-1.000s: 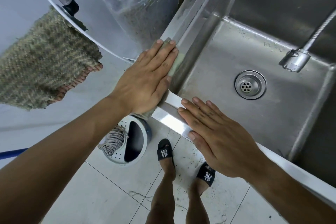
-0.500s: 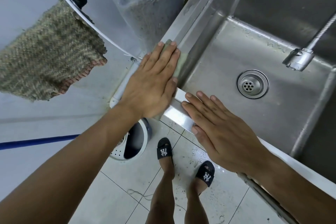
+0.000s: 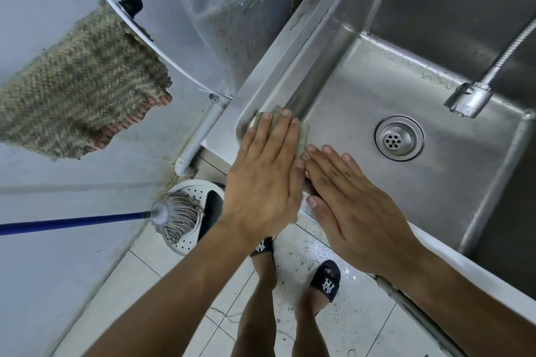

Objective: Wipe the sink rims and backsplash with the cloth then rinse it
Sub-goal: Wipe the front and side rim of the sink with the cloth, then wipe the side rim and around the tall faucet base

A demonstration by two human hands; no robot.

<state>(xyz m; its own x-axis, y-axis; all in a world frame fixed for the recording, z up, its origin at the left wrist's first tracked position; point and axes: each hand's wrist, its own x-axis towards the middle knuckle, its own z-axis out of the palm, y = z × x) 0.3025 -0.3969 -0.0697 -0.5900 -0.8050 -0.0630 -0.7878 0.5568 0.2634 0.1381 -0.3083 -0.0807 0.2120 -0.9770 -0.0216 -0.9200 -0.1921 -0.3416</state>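
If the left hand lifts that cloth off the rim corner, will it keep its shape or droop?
Probably droop: the cloth looks thin and drapes over the sink rim under the flat left hand. Droplets suggest it is damp, so it may cling to steel.

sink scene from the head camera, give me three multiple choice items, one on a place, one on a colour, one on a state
1. Where is the cloth?
A. at the sink's near left rim corner, under the left hand
B. over the drain
C. on the floor

2. What colour is the mop handle?
A. red
B. blue
C. yellow

3. How does the right hand lie?
A. in a fist
B. pinching the faucet
C. flat, fingers straight, on the front rim

Answers: 1 A, the cloth peeks out beside the fingers there; 2 B, the pole is blue; 3 C, straight fingers rest flat.
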